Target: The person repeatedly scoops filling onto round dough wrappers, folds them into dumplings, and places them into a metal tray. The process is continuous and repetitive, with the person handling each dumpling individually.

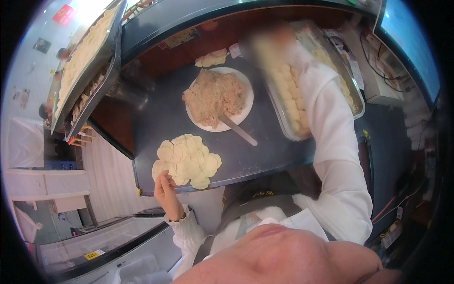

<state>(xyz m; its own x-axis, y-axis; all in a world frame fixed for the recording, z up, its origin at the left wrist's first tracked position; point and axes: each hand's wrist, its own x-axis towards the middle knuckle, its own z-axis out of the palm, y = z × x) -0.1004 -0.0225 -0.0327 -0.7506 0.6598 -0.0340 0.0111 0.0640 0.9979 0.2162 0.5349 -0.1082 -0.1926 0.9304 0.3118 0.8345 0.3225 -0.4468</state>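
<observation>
A pile of round dough wrappers (188, 159) lies spread near the table's front left edge. My left hand (166, 193) is at the pile's near left side, fingertips over or on a wrapper; whether they grip it is unclear. Behind the pile stands a white plate (251, 101) heaped with minced filling (214, 94). A flat spatula (238, 130) is stuck in the filling, its end resting outward past the rim. To the right, my right hand (283, 37) reaches over the far end of a tray (280, 119) with rows of dumplings (291, 96). Blur hides its fingers.
A second tray (359, 106) with dumplings sits right of the first, partly behind my right arm. More wrappers (212, 58) lie behind the plate. Stacked trays (118, 67) jut in at the upper left. A screen (408, 46) and cables (381, 67) border the right.
</observation>
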